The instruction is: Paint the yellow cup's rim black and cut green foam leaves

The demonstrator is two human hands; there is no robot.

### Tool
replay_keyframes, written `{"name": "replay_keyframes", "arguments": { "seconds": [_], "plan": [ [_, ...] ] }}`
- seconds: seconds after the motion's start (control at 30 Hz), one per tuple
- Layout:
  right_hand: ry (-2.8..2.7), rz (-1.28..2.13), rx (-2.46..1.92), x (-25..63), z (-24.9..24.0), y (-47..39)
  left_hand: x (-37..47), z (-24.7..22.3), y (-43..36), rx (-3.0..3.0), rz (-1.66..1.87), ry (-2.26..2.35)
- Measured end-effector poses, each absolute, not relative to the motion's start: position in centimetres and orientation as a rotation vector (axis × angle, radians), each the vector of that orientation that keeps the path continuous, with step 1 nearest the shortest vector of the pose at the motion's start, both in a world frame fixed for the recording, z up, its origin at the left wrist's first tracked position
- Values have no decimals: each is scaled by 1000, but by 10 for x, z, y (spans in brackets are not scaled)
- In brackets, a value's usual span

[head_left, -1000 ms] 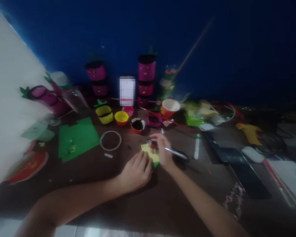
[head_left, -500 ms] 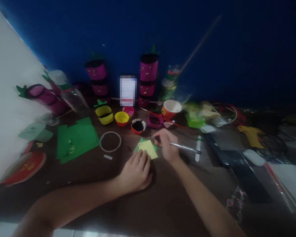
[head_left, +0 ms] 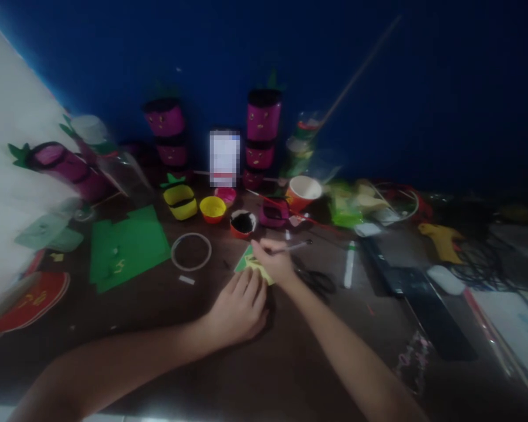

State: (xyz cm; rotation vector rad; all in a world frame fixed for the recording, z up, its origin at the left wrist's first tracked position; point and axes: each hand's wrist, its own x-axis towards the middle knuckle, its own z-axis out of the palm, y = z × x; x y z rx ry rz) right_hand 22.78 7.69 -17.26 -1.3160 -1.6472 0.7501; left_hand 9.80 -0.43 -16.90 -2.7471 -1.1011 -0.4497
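Your left hand (head_left: 241,303) rests on yellow paper (head_left: 257,264), fingers together, its grip hidden. Just beside it, your right hand (head_left: 276,262) clasps a pen (head_left: 297,245).

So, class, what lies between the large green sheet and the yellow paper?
In the head view, a pale ring lies between them, with a white strip nearer the person and a dark speck toward the yellow paper.

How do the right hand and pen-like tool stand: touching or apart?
Touching: the head view shows the right hand holding the pen-like tool, one end jutting out beyond the hand.
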Motion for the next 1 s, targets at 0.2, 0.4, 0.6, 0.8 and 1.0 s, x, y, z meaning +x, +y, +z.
{"name": "replay_keyframes", "arguments": {
  "seconds": [0.2,0.4,0.6,0.8,1.0],
  "plan": [
    [-1662,751,-1314,226,-172,77,98,-171,-6,-2699,-470,-1144],
    [-1686,680,-1322,225,-172,76,97,-171,-6,-2758,-443,-1163],
    [-1621,666,-1329,228,-167,72,99,-170,-8,-2692,-475,-1152],
    [-1645,751,-1368,227,-166,75,101,-169,-8,-2649,-490,-1137],
    [-1622,796,-1365,226,-168,78,102,-170,-7,-2636,-491,-1117]
  ]
}}
